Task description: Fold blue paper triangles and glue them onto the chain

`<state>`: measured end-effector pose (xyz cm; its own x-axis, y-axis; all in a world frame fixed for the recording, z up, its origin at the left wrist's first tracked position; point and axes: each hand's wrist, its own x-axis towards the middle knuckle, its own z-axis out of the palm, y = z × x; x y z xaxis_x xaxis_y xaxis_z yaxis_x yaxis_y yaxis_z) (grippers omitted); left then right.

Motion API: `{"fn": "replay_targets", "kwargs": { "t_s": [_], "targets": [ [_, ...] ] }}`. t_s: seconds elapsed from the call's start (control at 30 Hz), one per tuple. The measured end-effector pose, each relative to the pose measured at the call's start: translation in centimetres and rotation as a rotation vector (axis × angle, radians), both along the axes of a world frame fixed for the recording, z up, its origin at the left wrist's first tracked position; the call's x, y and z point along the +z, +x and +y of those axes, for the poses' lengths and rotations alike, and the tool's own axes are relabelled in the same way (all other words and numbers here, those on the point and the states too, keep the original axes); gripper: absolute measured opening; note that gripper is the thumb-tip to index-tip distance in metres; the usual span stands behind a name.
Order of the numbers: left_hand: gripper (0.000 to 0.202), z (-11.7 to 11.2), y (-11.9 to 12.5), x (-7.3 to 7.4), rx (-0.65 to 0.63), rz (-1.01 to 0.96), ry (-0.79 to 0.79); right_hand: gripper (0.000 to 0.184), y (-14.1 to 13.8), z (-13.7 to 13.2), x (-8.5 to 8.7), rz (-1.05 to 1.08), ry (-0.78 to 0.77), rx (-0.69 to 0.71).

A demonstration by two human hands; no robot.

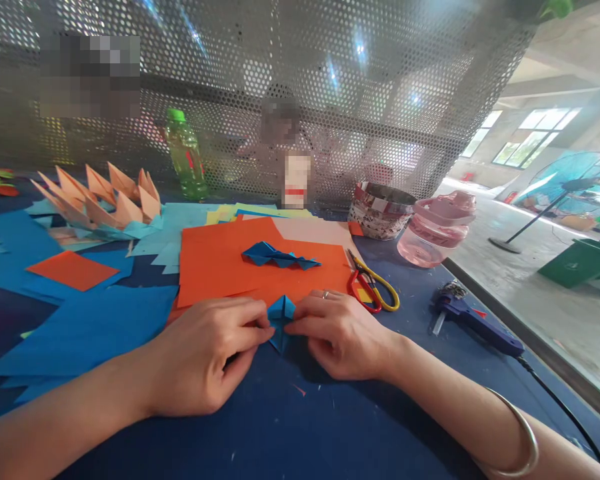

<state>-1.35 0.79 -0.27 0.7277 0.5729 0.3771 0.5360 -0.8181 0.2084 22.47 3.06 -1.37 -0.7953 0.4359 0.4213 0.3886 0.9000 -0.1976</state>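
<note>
A small piece of folded blue paper (pixel 283 313) lies on the dark blue table top, in front of the orange sheets. My left hand (pixel 207 357) is closed, its fingertips pinching the paper's left edge. From the other side my right hand (pixel 340 333), with a ring on one finger, presses its fingertips together on the right edge. Parts of the paper are hidden under my fingers. Just beyond, a folded blue paper strip (pixel 280 256) with pointed tips rests on an orange sheet (pixel 220 267).
Red-and-yellow scissors (pixel 373 283) and a glue gun (pixel 475 323) with a cord lie to the right. Behind them stand a pink bottle (pixel 437 230) and a round container (pixel 381 212). Blue sheets (pixel 95 327), a spiky peach paper piece (pixel 103 203) and a green bottle (pixel 186 157) are left.
</note>
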Motion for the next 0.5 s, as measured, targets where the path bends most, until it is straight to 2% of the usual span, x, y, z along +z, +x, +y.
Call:
{"fn": "replay_targets", "kwargs": {
  "t_s": [0.27,0.5],
  "targets": [
    [0.028,-0.6,0.3,0.4,-0.035,-0.039,-0.023,0.036,-0.2,-0.2,0.3,0.057,-0.126,-0.076],
    [0.029,-0.1,0.4,-1.0,0.138,-0.044,-0.008,0.044,-0.2,-0.1,0.3,0.012,-0.199,-0.074]
  ]
}}
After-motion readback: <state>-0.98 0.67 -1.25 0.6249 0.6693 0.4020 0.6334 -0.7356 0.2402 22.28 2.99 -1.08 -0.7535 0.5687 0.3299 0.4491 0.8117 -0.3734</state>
